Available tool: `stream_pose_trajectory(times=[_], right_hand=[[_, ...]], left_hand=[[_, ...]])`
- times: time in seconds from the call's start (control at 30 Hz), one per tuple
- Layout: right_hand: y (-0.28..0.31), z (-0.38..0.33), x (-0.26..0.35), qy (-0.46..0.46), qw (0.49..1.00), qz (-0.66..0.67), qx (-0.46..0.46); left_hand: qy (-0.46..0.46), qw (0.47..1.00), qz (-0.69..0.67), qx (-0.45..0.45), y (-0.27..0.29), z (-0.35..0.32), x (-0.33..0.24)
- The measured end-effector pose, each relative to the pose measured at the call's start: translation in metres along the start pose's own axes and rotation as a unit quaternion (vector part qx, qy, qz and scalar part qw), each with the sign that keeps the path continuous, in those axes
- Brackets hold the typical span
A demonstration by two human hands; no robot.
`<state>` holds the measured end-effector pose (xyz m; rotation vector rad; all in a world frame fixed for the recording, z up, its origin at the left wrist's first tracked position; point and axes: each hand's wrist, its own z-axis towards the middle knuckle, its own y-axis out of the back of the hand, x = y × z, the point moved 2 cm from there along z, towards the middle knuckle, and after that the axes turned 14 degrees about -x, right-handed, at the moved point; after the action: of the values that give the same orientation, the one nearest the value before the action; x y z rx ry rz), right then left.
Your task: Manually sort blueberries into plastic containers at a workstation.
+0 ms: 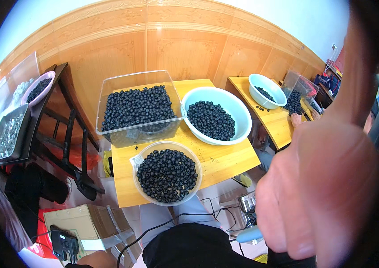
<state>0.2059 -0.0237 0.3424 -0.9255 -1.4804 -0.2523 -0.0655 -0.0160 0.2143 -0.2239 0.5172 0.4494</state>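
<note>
Very close and partly blurred, my right hand [287, 196] fills the right side of the view. Its lower fingers are curled in, while one digit stretches up past the rim; whatever they might hold is hidden. At the lower edge a patch of bare skin, seemingly my left arm [98, 260], shows without a hand. In front of me a yellow wooden table [216, 163] bears a round clear tub [199, 172] of black beads, a large clear rectangular bin [136, 134] of beads and a pale blue basin [240, 118] with more. Neither hand touches them.
Another yellow table [278, 129] at right has a blue basin [267, 91] and a co-worker's hands [296, 119] beside beads. At left, a dark table carries a pink basin [46, 91] and a grey tray [22, 147]; a person sits there. A cardboard box [66, 216] and cables [153, 228] lie low.
</note>
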Motion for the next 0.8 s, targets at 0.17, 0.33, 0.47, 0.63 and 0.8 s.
stream_pose_trajectory(times=[0.17, 0.33, 0.47, 0.63, 0.8], right_hand=[[0.003, -0.023, -0.004, 0.001, 1.000, -0.006, -0.011], [-0.001, 0.002, 0.003, -0.008, 1.000, -0.009, -0.020], [-0.007, 0.013, 0.009, -0.010, 0.999, -0.011, -0.039], [-0.007, 0.014, 0.009, 0.004, 0.999, -0.016, -0.038], [-0.010, 0.011, 0.013, 0.030, 0.999, -0.010, -0.026]], left_hand=[[-0.013, 1.000, 0.010, 0.023, -0.003, -0.002, -0.001], [-0.024, 0.999, 0.018, 0.037, -0.007, -0.006, 0.001], [-0.034, 0.998, 0.014, 0.055, -0.013, -0.008, 0.001], [-0.038, 0.995, 0.035, 0.089, -0.015, -0.008, -0.007], [-0.028, 0.989, 0.062, 0.133, -0.023, 0.003, -0.022]])
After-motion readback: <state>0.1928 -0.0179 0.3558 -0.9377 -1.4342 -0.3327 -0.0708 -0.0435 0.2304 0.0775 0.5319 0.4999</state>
